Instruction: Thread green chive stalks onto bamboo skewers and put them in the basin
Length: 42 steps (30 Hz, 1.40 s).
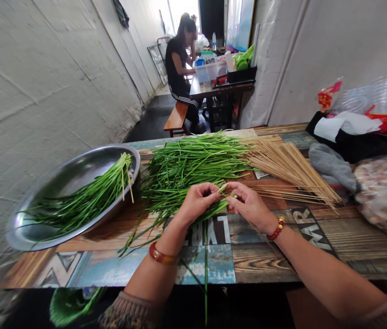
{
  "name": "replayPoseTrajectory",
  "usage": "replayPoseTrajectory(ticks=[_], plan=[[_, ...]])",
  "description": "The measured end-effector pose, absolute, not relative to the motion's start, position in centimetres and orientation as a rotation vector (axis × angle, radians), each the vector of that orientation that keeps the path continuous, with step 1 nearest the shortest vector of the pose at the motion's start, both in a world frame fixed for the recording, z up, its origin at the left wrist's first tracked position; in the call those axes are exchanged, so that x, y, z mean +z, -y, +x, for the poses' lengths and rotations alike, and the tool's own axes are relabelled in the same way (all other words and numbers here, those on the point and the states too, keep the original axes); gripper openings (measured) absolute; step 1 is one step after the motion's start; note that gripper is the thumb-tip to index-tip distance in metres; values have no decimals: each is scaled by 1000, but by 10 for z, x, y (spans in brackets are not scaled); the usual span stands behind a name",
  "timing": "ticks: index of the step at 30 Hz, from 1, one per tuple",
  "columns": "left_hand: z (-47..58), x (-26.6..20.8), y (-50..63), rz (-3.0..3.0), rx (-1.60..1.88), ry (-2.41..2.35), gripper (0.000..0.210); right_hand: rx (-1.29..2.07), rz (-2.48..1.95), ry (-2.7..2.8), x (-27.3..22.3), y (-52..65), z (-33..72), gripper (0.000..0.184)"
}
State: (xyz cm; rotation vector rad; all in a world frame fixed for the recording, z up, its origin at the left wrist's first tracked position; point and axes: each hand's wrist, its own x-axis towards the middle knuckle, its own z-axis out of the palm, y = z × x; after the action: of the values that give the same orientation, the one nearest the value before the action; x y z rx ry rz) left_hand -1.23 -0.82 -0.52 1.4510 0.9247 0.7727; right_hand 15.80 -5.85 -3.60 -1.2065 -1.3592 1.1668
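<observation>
My left hand (202, 198) pinches the pale stem ends of some garlic chives (216, 208) at the middle of the table. Close beside it, my right hand (244, 201) has its fingers closed at the same ends, with a thin bamboo skewer seeming to run below the palm. Both sets of fingertips nearly meet, so the exact grip is partly hidden. Beyond my hands lies a wide heap of chives (193, 160). A fan of bamboo skewers (285, 164) spreads to its right. Skewered chives (91, 201) rest in a metal basin (48, 189) at left.
A bag of pale, rounded pieces (385, 192), a grey cloth (332, 167) and plastic packaging (361, 100) crowd the table's right end. Farther back, a person (180, 64) sits on a bench (176, 116) at another table with a clear bin (210, 71). White walls flank both sides.
</observation>
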Motion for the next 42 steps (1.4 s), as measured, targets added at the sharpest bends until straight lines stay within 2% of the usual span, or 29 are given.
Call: replayPoseTrajectory(ticks=[25,42], plan=[[-10,-10,7,1691,796,-1000,19,1050,-1251,1390,-35,60,154,22],[-11,-7,7,1451,763,-941,29,1117,-1243,1372,-34,61,157,22]])
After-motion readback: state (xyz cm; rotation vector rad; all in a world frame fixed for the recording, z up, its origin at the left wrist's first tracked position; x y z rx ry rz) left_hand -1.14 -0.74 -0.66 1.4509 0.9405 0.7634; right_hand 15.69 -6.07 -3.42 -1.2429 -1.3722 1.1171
